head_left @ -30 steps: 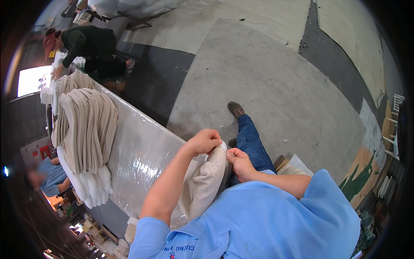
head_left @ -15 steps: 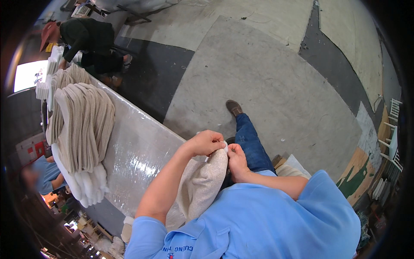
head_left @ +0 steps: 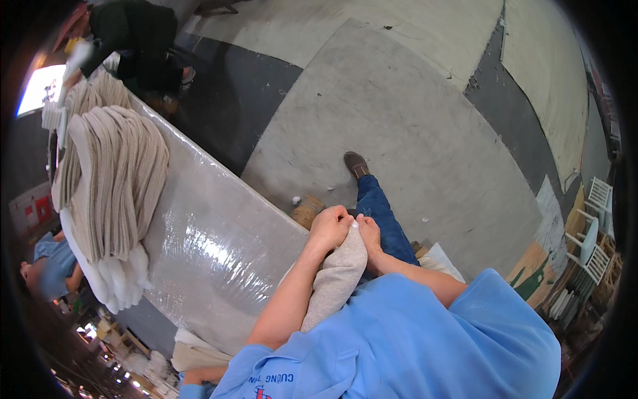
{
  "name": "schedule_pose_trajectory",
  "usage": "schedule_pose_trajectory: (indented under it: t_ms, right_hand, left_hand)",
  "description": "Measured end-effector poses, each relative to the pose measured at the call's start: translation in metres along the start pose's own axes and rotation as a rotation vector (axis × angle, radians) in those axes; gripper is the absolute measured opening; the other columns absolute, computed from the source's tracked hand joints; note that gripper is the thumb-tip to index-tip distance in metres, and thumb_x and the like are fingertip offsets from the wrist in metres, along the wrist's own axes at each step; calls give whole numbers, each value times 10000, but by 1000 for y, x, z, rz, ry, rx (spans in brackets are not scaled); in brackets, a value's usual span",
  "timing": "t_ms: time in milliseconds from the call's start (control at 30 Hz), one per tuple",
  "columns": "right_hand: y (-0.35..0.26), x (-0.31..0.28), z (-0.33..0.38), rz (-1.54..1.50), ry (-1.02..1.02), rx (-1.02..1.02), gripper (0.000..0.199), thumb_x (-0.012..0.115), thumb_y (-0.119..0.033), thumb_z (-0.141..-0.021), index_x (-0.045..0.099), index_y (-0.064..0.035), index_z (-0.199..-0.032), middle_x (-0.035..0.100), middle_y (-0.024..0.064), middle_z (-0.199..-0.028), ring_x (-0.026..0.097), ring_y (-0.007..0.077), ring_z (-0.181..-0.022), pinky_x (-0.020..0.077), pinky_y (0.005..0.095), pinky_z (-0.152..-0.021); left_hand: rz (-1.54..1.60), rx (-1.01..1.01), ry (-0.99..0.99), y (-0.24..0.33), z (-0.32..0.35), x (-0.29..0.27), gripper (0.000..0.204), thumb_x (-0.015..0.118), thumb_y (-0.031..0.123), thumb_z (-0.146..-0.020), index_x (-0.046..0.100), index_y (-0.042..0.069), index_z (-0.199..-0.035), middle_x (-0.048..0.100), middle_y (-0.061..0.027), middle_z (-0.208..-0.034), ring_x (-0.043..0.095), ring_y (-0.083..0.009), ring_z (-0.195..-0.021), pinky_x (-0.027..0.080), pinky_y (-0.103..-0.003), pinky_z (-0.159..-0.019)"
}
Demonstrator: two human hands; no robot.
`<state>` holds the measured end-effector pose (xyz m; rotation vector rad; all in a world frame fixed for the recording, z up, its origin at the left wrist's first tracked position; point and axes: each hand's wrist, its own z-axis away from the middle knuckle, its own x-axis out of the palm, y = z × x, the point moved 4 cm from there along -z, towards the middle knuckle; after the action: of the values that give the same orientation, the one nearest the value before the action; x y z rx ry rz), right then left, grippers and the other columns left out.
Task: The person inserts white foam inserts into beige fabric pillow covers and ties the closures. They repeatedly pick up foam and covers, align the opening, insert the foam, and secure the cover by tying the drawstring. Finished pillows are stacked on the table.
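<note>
We find the grey floor (head_left: 412, 126) to be the largest element, filling the upper middle and right of the frame, with darker strips between its pale sheets. Next in size, the desk (head_left: 199, 206) runs diagonally from the upper left to the lower middle, its top covered in glossy clear film. We note the wearer's light blue shirt (head_left: 412, 326) across the lower middle and right. A co-worker in dark clothing (head_left: 136, 40) bends at the desk's far end, upper left. On the desk's left side we record a stack of beige fabric pieces (head_left: 119, 179), folded over in many layers, with white padding (head_left: 119, 286) hanging below it. White chairs (head_left: 588, 246) stand at the right edge. The beige piece in hand (head_left: 337, 282) is at lower centre, just beside the desk's near edge, its narrow end pointing up and its lower part lying against the shirt. The left hand (head_left: 332, 228) has its grip pinching the top of this piece; the right hand (head_left: 369, 234) also pinches at that end, fingertips near those of the left. A brown shoe (head_left: 356, 164) rests on the floor above the hands. Smallest, we log a white tuft (head_left: 355, 225) between the fingertips.
</note>
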<state>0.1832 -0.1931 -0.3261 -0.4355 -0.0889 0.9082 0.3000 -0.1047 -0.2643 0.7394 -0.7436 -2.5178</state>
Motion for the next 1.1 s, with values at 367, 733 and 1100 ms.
schedule_pose_trajectory:
  t_ms: [367,733,1100]
  right_hand:
    - [50,-8,-55,-102,-102,-76,323,604,-335,-1046,659,-18,-1034,668,42,-890,586,125,-789,491,306,-732]
    - [54,-3,-49,-399,-212,0,238,622,-275,-1043,620,-67,-927,637,14,-846,597,123,-732,490,292,-665]
    - [15,7,-13,-135,-274,87,399,492,-417,-1089,630,-54,-996,662,65,-917,644,188,-822,523,355,-757]
  left_hand:
    - [61,-62,-3,-18,-12,10,231,676,247,-868,667,20,-821,655,-167,-744,637,-305,-714,499,-424,-693]
    - [70,-128,-113,-24,-23,13,228,676,237,-863,676,20,-796,677,-193,-758,669,-329,-740,508,-440,-710]
    - [-16,-24,-113,-13,21,-48,365,559,351,-995,712,22,-1038,721,-190,-999,686,-355,-937,512,-450,-821]
